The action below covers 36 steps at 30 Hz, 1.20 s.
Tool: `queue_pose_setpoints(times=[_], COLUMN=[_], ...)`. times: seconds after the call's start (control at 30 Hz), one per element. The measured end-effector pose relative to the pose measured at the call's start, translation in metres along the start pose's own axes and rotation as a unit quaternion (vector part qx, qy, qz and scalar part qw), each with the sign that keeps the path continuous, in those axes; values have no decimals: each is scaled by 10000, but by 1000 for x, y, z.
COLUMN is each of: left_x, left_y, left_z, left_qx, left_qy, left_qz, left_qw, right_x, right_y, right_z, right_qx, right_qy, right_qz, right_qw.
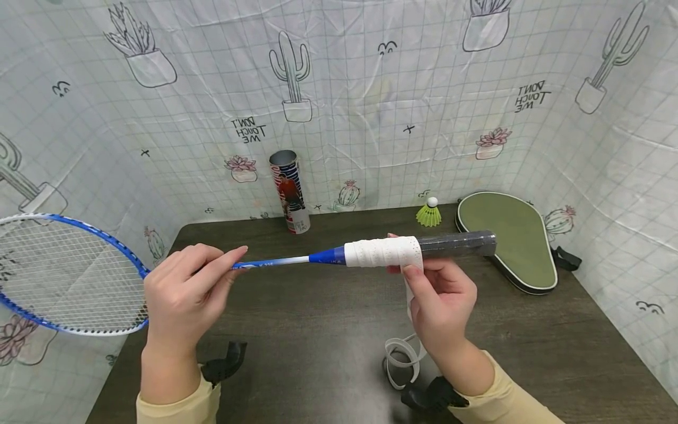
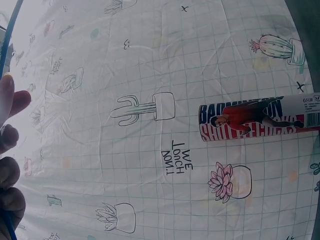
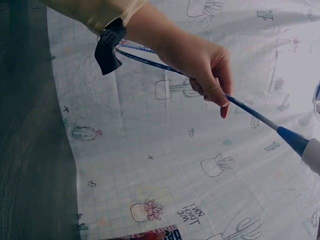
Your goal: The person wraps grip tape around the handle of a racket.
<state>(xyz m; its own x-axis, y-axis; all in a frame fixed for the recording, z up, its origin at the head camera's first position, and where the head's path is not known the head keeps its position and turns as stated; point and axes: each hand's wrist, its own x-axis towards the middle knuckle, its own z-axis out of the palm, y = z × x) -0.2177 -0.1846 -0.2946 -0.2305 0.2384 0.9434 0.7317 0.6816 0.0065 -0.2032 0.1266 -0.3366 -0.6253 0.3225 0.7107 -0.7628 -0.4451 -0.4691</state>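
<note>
A blue and white badminton racket (image 1: pixel 329 255) is held level above the table, its strung head at the left. My left hand (image 1: pixel 185 288) grips the shaft near the head; the right wrist view also shows this left hand (image 3: pixel 200 62) around the shaft. White perforated grip tape (image 1: pixel 378 251) is wound over the upper part of the handle, while the dark end of the handle (image 1: pixel 458 243) is bare. Just below the wound part, my right hand (image 1: pixel 442 300) pinches the tape between thumb and fingers. The tape's loose tail curls down (image 1: pixel 402 359) to the table.
On the dark table (image 1: pixel 307 341), a shuttlecock tube (image 1: pixel 290 191) stands at the back. A yellow-green shuttlecock (image 1: pixel 429 213) sits back right, beside a green paddle-shaped case (image 1: pixel 511 241). Patterned cloth (image 1: pixel 349 106) hangs behind and at both sides.
</note>
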Motion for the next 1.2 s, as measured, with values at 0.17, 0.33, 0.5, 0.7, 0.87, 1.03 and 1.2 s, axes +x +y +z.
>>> queue_pose_setpoints(times=[0.17, 0.33, 0.5, 0.7, 0.87, 1.03, 1.2], left_x=[0, -1, -2, -1, 1, 1, 2], left_y=[-1, -2, -2, -3, -5, -3, -1], left_z=[1, -1, -2, -2, -3, -2, 0], left_qx=[-49, -146, -244, -305, -294, -121, -153], left_qy=[-100, -171, 65, 123, -167, -304, -221], left_qz=[-15, -29, 15, 45, 9, -71, -36], left_qw=[9999, 9997, 9997, 9994, 9994, 9994, 9996], right_x=[0, 1, 1, 3, 3, 3, 3], right_y=[0, 0, 1, 1, 2, 1, 2], right_z=[1, 1, 1, 0, 0, 0, 0], right_qx=[-128, -486, -658, -234, -45, -517, -853], right_qy=[260, 427, 547, 343, 384, 527, 666], right_qz=[-54, -20, 105, 244, 155, 137, 312], right_qw=[9996, 9979, 9963, 9988, 9991, 9972, 9936])
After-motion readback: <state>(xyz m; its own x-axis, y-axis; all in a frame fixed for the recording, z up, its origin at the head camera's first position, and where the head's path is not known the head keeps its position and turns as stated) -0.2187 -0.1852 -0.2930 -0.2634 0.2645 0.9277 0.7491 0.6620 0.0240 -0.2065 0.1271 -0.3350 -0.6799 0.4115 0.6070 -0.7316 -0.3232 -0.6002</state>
